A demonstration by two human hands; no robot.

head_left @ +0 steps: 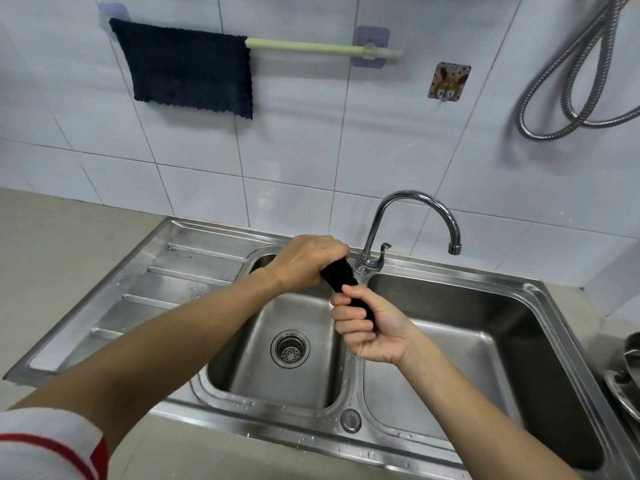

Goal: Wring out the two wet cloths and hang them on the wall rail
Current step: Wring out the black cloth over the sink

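Note:
A dark cloth (343, 277), rolled into a tight stick, is held over the left sink basin (242, 372). My left hand (308, 259) grips its upper end, knuckles up. My right hand (367, 327) grips its lower end, palm turned toward me. Most of the roll is hidden inside the two fists. A second dark blue cloth (188, 65) hangs spread on the left part of the pale green wall rail (311, 47). The right stretch of the rail is bare.
A chrome tap (415, 216) arches just behind my hands, its spout over the right basin (485, 341). A ribbed draining board (145, 292) lies to the left. A metal shower hose (571, 98) loops on the wall at right, and metal dishes (627, 375) sit at the right edge.

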